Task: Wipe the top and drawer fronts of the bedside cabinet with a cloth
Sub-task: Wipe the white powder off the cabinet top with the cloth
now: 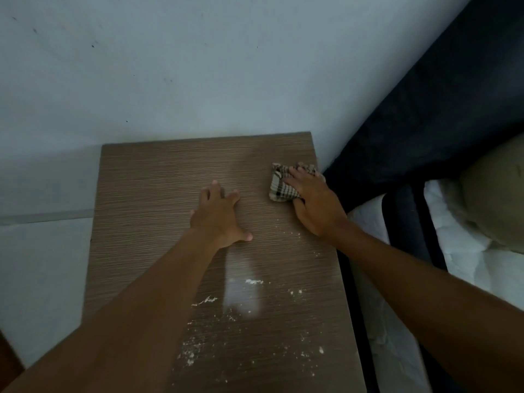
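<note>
Cabinet top (158, 194) viewed from above, long axis running away toward wall. Left hand (218, 219) laid flat mid-top, fingers spread, nothing held. White crumbs (253, 281) scattered over near half. Checked cloth (279, 185) bunched at far right edge, gripped and pressed down by right hand (314, 205). Next sweep judged to be pulled back toward crumbs. Drawer fronts not seen.

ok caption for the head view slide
Wiping the dusty cabinet top: right hand grips a checked cloth, left hand rests flat.

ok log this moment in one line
phase: wiping cabinet top | right hand: grips checked cloth, far right | left hand: flat on top | white crumbs: near front
</note>
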A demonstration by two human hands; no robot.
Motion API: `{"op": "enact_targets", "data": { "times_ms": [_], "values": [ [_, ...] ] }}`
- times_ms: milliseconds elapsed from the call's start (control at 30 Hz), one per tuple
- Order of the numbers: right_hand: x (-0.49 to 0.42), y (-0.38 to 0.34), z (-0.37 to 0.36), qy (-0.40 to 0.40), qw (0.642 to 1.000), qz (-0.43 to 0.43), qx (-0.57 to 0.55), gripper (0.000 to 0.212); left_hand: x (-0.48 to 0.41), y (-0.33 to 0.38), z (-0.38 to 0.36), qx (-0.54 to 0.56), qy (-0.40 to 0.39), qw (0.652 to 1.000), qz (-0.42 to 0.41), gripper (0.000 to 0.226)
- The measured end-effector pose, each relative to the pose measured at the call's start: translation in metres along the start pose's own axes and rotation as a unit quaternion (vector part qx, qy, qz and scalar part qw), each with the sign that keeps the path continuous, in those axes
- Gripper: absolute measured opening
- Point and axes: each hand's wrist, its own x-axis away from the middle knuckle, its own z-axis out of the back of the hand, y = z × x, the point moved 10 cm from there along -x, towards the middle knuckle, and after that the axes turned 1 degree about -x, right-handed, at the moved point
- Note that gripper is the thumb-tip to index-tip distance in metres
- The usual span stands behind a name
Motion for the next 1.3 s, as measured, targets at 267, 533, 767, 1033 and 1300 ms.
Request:
{"op": "enact_targets", "data": {
  "times_ms": [267, 533, 767, 1033, 1300],
  "values": [
    [0.108, -0.044, -0.041, -0.018, 1.0, -0.01, 0.001, 0.053, -0.002, -0.001, 0.002, -0.021, -0.008, 1.0, -0.014, 0.104],
    [0.175, -0.087, -0.062, 0.028, 0.996, -0.027, -0.079, 0.048, -0.002, -0.002, -0.001, -0.016, -0.024, 0.999, -0.014, 0.107],
    [0.147, -0.037, 0.027, 0.193, 0.956, -0.172, -0.135, 0.056, -0.004, -0.001, 0.002, -0.025, -0.006, 0.999, -0.021, 0.106],
    [0.131, -0.007, -0.018, 0.137, 0.962, -0.23, -0.063, 0.054, -0.004, -0.002, 0.001, -0.02, -0.004, 1.0, -0.016, 0.107],
    [0.188, -0.036, -0.045, 0.153, 0.958, -0.238, -0.051, 0.055, -0.002, -0.001, 0.001, -0.033, -0.006, 0.999, -0.01, 0.106]
  ]
}}
